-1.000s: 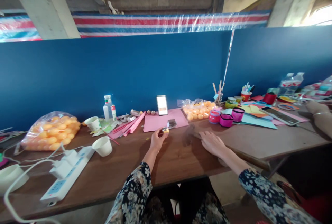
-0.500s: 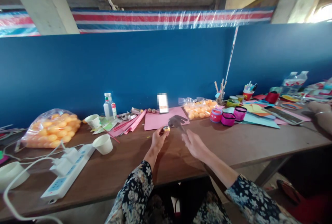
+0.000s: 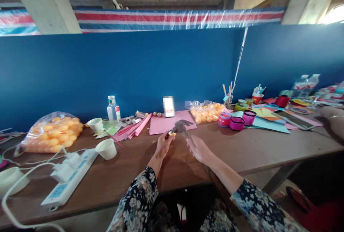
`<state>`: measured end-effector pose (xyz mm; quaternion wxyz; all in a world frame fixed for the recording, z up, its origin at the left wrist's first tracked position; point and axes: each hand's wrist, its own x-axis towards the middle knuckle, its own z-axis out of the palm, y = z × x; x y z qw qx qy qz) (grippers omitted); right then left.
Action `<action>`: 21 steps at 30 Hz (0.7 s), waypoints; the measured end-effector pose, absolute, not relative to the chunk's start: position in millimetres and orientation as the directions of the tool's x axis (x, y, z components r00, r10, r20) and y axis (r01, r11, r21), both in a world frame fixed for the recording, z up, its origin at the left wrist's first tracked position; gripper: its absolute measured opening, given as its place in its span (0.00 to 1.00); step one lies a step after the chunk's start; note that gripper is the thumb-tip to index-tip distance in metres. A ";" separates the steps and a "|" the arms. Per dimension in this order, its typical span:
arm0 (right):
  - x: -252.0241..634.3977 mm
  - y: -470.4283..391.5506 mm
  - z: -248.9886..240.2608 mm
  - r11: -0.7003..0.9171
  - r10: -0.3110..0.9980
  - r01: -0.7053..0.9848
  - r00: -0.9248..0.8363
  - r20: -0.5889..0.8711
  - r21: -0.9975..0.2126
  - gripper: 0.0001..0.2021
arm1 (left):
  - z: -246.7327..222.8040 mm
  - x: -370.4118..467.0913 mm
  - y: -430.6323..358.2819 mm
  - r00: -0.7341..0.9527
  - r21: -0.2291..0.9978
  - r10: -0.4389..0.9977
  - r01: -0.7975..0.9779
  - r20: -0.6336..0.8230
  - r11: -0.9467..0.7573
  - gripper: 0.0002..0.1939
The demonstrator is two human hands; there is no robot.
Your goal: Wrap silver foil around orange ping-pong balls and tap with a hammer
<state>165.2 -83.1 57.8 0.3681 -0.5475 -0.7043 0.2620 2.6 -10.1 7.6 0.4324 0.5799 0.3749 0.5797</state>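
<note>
At the middle of the brown table (image 3: 182, 165), my left hand (image 3: 163, 145) pinches a small shiny metallic ball (image 3: 170, 133), with something yellowish by the fingertips. My right hand (image 3: 199, 148) is wrapped round the handle of a claw hammer (image 3: 180, 126). The hammer's head is close to the ball, just right of my left fingers; whether they touch cannot be made out. Behind both hands lies a pink sheet (image 3: 158, 125), and two more shiny balls (image 3: 157, 114) rest at its back edge.
A bag of orange balls (image 3: 57, 135), a power strip (image 3: 68, 180) and a paper cup (image 3: 106, 149) are on the left. Another ball bag (image 3: 206, 113), pink rings (image 3: 237, 123) and a phone (image 3: 292, 119) lie rightward. Another person's hand (image 3: 331, 114) shows far right.
The hammer's head has shifted slightly left and down, nearer the ball. My right hand has moved a little left with it, while my left hand has stayed nearly in place.
</note>
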 end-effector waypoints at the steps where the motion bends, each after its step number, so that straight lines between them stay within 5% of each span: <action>1: 165.3 -82.8 58.3 0.271 0.961 0.592 -0.119 0.250 -0.759 0.13 | 7.7 2.8 -9.7 0.029 0.938 0.938 -0.056 0.344 -0.342 0.15; 21: 156.7 -88.7 61.9 0.328 0.924 0.801 -0.162 0.346 -0.501 0.09 | 1.2 5.6 -3.7 -0.102 0.943 0.939 -0.018 0.328 -0.331 0.19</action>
